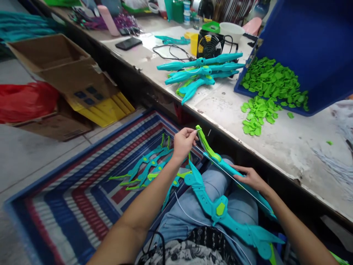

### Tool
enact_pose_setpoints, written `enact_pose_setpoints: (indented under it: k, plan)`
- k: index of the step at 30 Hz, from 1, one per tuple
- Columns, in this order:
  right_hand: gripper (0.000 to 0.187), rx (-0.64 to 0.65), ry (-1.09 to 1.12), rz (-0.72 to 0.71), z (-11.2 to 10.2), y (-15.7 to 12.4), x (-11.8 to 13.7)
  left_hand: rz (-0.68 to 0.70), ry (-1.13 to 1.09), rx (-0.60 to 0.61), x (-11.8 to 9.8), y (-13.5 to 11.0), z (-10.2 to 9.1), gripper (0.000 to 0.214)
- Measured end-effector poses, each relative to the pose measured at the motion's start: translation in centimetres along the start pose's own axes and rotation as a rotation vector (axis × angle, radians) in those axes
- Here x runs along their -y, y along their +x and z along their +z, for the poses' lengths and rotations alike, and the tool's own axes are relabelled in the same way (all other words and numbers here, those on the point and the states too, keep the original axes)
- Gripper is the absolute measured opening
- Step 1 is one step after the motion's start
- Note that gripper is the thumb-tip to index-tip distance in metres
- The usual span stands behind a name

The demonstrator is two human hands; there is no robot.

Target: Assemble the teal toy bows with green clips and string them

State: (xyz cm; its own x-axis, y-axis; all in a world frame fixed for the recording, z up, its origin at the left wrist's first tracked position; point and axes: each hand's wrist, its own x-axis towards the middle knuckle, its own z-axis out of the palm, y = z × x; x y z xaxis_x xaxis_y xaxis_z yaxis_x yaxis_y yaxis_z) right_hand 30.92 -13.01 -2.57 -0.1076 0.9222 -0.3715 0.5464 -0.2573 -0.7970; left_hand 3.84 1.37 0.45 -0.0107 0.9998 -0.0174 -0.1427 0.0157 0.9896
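Note:
A teal toy bow (pixel 234 171) with a lime-green limb (pixel 205 141) slants across my lap toward the table edge. My left hand (pixel 184 142) is closed in a pinch on the white bowstring (pixel 220 167), right beside the tip of the green limb. From there the string runs along the bow toward its lower right end. My right hand (pixel 250 178) is wrapped over the teal part, steadying it. On my thighs rests another teal toy bow (pixel 204 198), with a green hexagonal piece at its middle and a loose white string below it.
Several bows (pixel 150 165) lie on the striped mat (pixel 96 191) at left. On the table (pixel 220 106) are stacked teal bow parts (pixel 198 70), green pieces (pixel 259 114), a tilted blue bin (pixel 311 66), a small fan (pixel 210 45), and white strings (pixel 335 175). Cardboard boxes (pixel 57 66) stand left.

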Motion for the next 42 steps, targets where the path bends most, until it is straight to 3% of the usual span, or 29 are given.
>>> enact_pose_setpoints:
  k: [9,14,20,23,27,30,33,36,39,42]
  plan:
    - [0.055,0.007,-0.004,0.007,0.2,-0.2,0.2,0.052,0.060,-0.011,0.5,-0.4,0.2,0.011]
    - [0.052,0.006,-0.045,-0.033,0.4,-0.3,0.2,0.005,-0.051,0.098,0.3,-0.1,0.0,0.010]
    - [0.049,-0.037,-0.265,-0.123,0.7,-1.0,0.3,-0.119,-0.137,0.286,-0.1,0.9,-1.0,0.038]
    - [0.045,-0.173,-0.415,-0.222,0.8,0.2,2.8,-0.172,-0.177,0.298,0.2,0.8,-1.6,0.042]
    - [0.032,-0.352,-0.350,-0.457,2.2,5.6,8.5,-0.198,-0.211,0.315,0.5,0.1,-2.3,0.048]
    - [0.027,-0.311,-0.171,-0.505,4.0,10.4,12.1,-0.192,-0.215,0.329,0.5,-0.3,-2.6,0.050]
    - [0.017,-0.228,0.026,-0.443,5.3,13.3,13.7,-0.198,-0.222,0.331,0.5,-0.4,-2.9,0.051]
    - [0.016,-0.192,0.148,-0.397,5.8,13.6,14.2,-0.210,-0.225,0.331,0.6,-0.3,-3.3,0.051]
    - [0.011,-0.240,0.094,-0.405,6.3,12.9,14.8,-0.256,-0.177,0.325,0.6,-0.2,-3.5,0.046]
    - [0.008,-0.352,-0.009,-0.386,6.9,13.0,15.5,-0.208,0.115,0.262,0.6,-0.3,-3.4,0.027]
